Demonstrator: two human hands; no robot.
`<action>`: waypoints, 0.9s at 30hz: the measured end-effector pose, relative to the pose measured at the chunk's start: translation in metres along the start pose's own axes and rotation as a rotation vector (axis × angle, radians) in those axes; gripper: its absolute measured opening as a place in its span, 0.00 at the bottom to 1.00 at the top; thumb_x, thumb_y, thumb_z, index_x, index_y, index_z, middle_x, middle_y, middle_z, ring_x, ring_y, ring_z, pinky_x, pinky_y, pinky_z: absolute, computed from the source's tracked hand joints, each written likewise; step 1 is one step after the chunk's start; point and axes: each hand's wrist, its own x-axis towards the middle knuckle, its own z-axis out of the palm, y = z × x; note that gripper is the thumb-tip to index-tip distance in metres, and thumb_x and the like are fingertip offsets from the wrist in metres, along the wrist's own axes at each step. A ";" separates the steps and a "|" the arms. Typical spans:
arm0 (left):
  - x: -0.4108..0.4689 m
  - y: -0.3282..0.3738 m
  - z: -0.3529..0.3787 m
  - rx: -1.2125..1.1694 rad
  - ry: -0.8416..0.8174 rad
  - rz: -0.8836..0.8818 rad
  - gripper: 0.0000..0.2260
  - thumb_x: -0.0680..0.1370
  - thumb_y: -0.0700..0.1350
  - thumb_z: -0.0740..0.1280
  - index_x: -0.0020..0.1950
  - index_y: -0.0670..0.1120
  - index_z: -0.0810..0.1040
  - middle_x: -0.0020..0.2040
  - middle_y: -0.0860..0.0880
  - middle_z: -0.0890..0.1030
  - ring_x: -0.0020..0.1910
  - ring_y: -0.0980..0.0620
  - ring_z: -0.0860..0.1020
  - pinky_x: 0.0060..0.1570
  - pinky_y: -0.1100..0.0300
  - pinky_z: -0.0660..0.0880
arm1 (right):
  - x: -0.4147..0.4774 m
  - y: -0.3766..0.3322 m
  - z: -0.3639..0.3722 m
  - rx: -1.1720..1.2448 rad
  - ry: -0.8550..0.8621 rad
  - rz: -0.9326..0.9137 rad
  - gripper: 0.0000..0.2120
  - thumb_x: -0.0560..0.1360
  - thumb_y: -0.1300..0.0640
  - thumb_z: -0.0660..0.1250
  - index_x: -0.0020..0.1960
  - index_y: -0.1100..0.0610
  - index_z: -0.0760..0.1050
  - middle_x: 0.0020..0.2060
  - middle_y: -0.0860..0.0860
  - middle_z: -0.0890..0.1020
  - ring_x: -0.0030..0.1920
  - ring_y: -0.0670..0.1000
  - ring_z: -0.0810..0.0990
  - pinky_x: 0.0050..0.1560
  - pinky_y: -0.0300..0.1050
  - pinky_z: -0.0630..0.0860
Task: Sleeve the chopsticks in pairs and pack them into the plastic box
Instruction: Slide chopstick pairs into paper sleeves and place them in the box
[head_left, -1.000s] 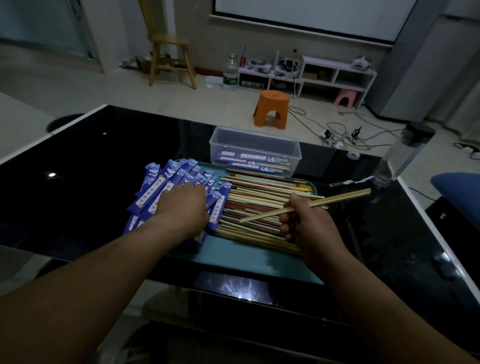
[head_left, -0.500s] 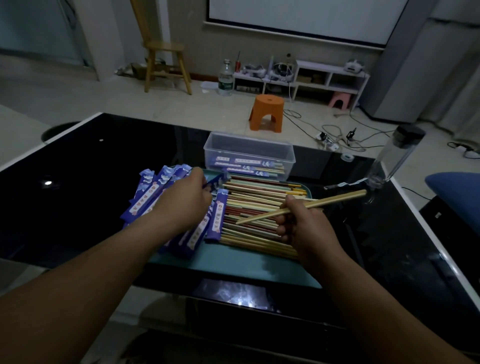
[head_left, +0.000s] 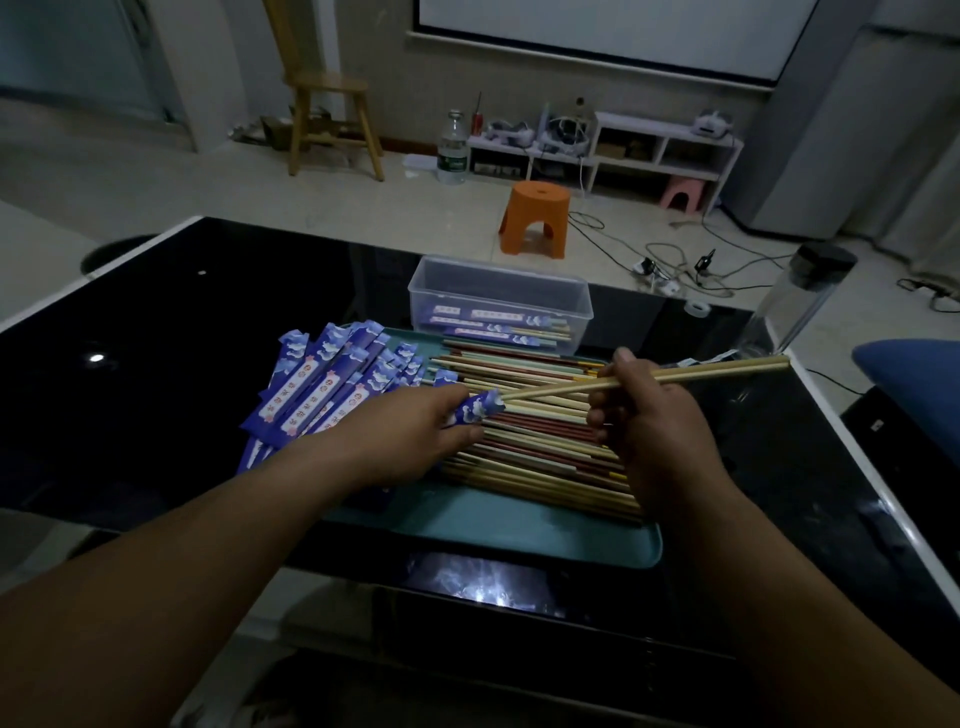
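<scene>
Since a moment ago our left hand (head_left: 410, 441) has come off the heap of sleeves and swung toward 3 o'clock, bringing one blue sleeve (head_left: 475, 408) with it. Its grip is closed on that sleeve, thumb and fingers pinching it so that only the patterned end sticks out. Our right hand (head_left: 649, 431) has kept its pair of pale chopsticks (head_left: 701, 371), the grip curled round them near the middle. Their long ends point to 2 o'clock and their tips reach the sleeve's mouth at 9 o'clock of the hand. The tips seem to touch the opening, but the light is dim and we cannot tell whether they are inside it.

Both hands hang over the teal tray (head_left: 498, 530), which lies on the black glass table (head_left: 208, 312). On the tray, the spare sleeves (head_left: 322, 384) fan out at 9 o'clock, some overhanging its edge. The loose chopsticks (head_left: 530, 452), red, green and bare wood, lie in a bed from the middle to 3 o'clock, under our hands.

At 12 o'clock of the tray, just beyond its far edge, stands the clear plastic box (head_left: 498, 291), with a few sleeved pairs (head_left: 493, 330) lying flat on its floor. A clear bottle (head_left: 795, 301) with a black cap stands at 2 o'clock near the table's edge.
</scene>
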 end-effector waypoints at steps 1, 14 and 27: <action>0.000 0.000 0.000 -0.003 -0.010 0.003 0.13 0.81 0.60 0.65 0.49 0.51 0.71 0.39 0.53 0.75 0.41 0.51 0.75 0.41 0.54 0.70 | 0.000 0.000 0.000 0.000 -0.005 -0.008 0.12 0.85 0.50 0.63 0.48 0.57 0.75 0.33 0.52 0.78 0.32 0.49 0.76 0.33 0.43 0.72; -0.003 0.007 -0.009 -0.185 -0.072 0.127 0.10 0.80 0.57 0.69 0.51 0.52 0.75 0.42 0.53 0.78 0.40 0.58 0.76 0.42 0.56 0.72 | -0.005 0.005 0.003 -0.123 -0.075 -0.020 0.12 0.83 0.49 0.66 0.45 0.55 0.76 0.31 0.49 0.78 0.33 0.46 0.77 0.34 0.41 0.71; -0.003 0.014 -0.007 -0.524 -0.240 0.017 0.13 0.84 0.48 0.66 0.47 0.40 0.71 0.35 0.46 0.78 0.32 0.50 0.74 0.37 0.54 0.72 | 0.000 0.001 0.000 -0.046 0.179 -0.007 0.14 0.84 0.44 0.62 0.58 0.54 0.75 0.43 0.52 0.79 0.35 0.49 0.78 0.33 0.44 0.75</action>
